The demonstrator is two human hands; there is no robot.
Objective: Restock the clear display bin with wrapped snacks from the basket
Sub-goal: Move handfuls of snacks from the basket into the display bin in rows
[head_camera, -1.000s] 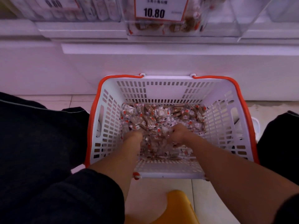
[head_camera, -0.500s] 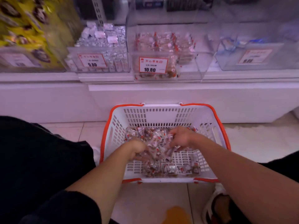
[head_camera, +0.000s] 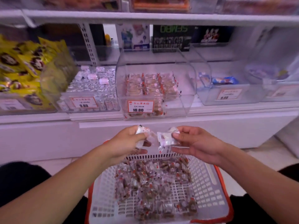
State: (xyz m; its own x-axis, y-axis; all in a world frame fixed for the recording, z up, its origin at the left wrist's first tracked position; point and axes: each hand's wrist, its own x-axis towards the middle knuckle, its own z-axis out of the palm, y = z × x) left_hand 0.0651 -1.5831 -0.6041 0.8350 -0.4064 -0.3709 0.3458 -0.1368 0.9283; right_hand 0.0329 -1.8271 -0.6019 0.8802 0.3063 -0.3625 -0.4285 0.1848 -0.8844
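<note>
Shop shelving fills the far side, with the clear display bin (head_camera: 155, 88) at its middle, partly stocked. Near it the left hand (head_camera: 129, 141) and right hand (head_camera: 194, 141) each pinch wrapped snacks (head_camera: 166, 138), raised above the basket (head_camera: 208, 188), which holds many more. Slippery wrappers could spill from loose pinches and miss the bin's opening.

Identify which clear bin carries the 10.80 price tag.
The middle clear bin, directly above the hands, holding red-trimmed wrapped snacks; its left neighbour reads 9.80.
</note>
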